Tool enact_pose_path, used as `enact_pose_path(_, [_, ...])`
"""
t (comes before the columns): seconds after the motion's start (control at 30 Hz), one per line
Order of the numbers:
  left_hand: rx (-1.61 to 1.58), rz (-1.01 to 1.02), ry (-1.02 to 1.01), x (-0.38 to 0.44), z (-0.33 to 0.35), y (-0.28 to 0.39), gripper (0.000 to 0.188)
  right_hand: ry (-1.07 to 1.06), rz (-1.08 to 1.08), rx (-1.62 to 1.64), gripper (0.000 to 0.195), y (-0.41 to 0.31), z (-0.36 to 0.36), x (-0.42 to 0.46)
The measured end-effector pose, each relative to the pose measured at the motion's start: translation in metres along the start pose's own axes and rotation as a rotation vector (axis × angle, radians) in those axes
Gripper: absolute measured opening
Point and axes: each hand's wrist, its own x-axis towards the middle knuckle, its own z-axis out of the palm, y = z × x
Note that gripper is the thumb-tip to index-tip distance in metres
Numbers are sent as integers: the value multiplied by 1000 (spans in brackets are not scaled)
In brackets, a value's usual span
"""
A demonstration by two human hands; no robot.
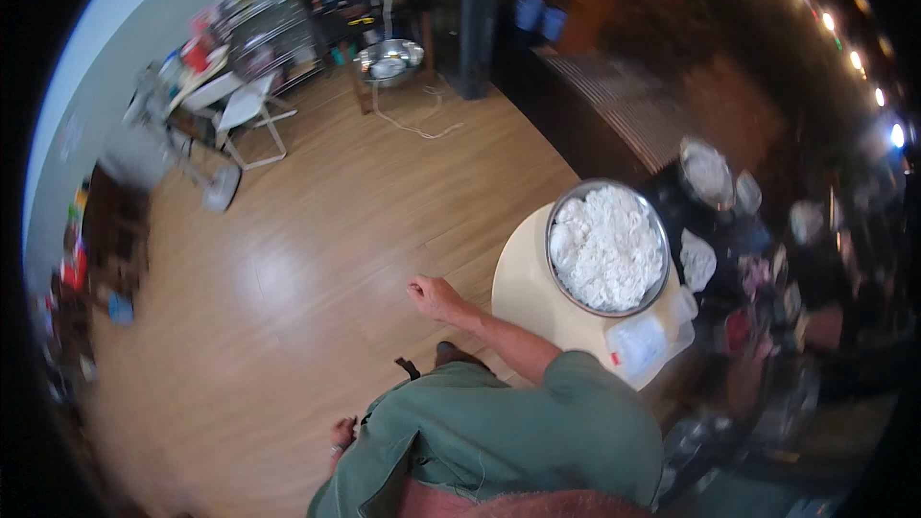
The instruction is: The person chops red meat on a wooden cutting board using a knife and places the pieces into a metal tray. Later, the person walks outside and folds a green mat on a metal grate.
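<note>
My right hand hangs in the air over the wooden floor, its fingers curled in and nothing visible in them. By my left side is my left hand, with a band at the wrist; its fingers are too small and partly hidden to read. To my right stands a round cream-coloured table. A steel bowl on it is heaped with a lumpy white mass. Beside the bowl, at the table's near edge, lies a translucent plastic container or bag. Neither hand touches these.
Ahead on the wood-look floor stand a white folding chair and a pedestal fan. Beyond are a wire shelf rack, a shiny metal bowl and a loose white cord. A dark pillar rises ahead. Cluttered dark surfaces lie right.
</note>
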Motion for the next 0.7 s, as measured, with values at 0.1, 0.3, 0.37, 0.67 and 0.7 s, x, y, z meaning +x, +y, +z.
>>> enact_pose_path(0.1, [246, -56, -56, 25, 4, 46, 16, 90, -14, 44, 23, -10, -17, 67])
enact_pose_path(0.3, [471, 36, -154, 121, 16, 171, 14, 296, 47, -50, 25, 29, -73, 175])
enact_pose_path(0.37, [518, 66, -162, 159, 6, 213, 14, 323, 165, -125, 26, 43, -93, 204])
enact_pose_path(0.67, [450, 38, -129, 344, 0, 472, 21, 382, 672, -348, 32, 99, -156, 254])
enact_pose_path(0.7, [359, 7, -98, 362, 16, 513, 22, 413, 669, -351, 32, 100, -162, 264])
